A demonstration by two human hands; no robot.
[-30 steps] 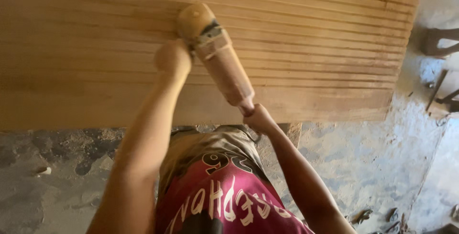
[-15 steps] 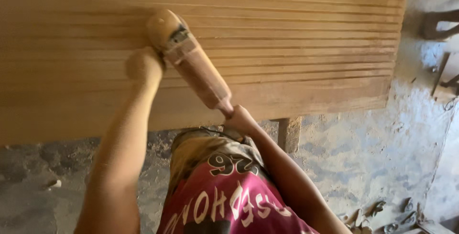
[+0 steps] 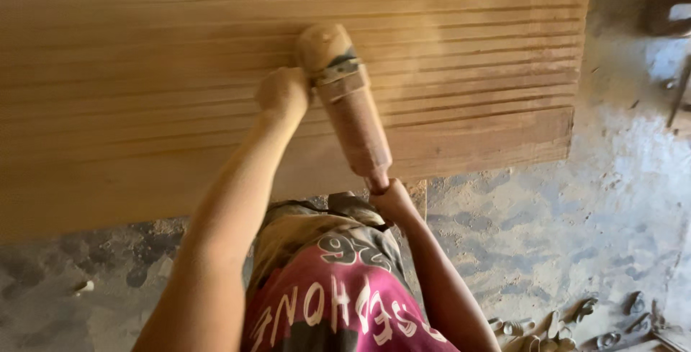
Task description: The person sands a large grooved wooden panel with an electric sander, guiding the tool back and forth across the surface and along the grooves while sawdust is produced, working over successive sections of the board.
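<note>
- Dusty concrete floor (image 3: 547, 251) lies below the work, grey and patchy, with small bits of scrap (image 3: 576, 319) scattered at the lower right and a lone chip (image 3: 84, 287) at the lower left.
- Filling most of the view is a wide grooved panel (image 3: 144, 93) of pale wood, its long ribs running left to right; its near edge overhangs the person's lap, and whatever carries it is hidden except for a wooden leg (image 3: 417, 192) that peeps out just under that edge.
- On the ribs rests a dust-caked power sander (image 3: 345, 104), head down on the panel near its middle and body slanting back toward the person.
- Left hand (image 3: 284, 93) is closed about the side grip just beside the sander's head, pressing it onto the wood.
- Right hand (image 3: 389, 197) is clenched round the tail of the sander, at the panel's near edge.
- Judged from this hold, the step is sanding along the ribs. It goes best with the head kept flat, so that no rib edge is rounded or gouged.
- Pressure should be light and even from the left hand, while the right only steers.
- Strokes ought to follow the grooves rather than cross them, each pass overlapping the last.
- A haze of fine dust (image 3: 425, 64) hangs right of the head, so the surface there is hard to judge; a wipe would show what needs more work.
</note>
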